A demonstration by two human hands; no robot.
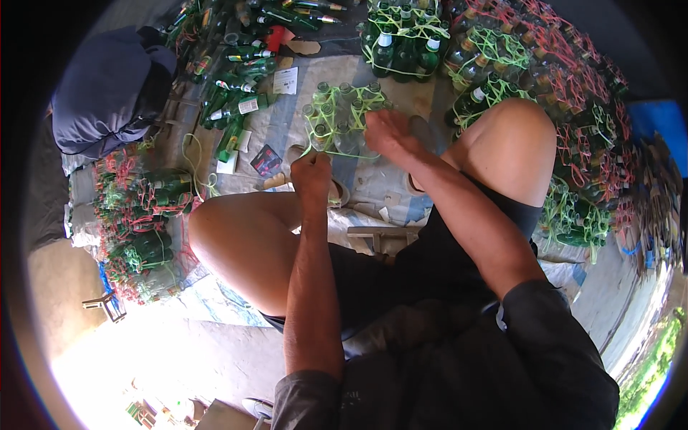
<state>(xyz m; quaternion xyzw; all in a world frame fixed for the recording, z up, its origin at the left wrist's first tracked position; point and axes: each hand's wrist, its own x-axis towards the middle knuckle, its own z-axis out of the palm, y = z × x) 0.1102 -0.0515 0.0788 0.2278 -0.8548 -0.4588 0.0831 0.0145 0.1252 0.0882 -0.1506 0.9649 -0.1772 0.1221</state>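
A bundle of clear glass bottles [344,118] stands upright on the floor sheet between my feet. Light green plastic string [351,154] criss-crosses their necks and runs along the near side. My left hand [312,173] is closed at the bundle's near left corner, with a strand of the string at its fingers. At the right side, my right hand [390,134] has its fingers curled in against the bottle necks and string. Whatever it grips is hidden behind the fingers.
Loose green bottles [233,93] lie in a heap to the far left. A tied bundle of green bottles [405,43] stands at the back. String-tied bottles [573,122] are massed along the right, and others [140,222] at the left. A dark cloth-covered bulk [111,89] sits far left.
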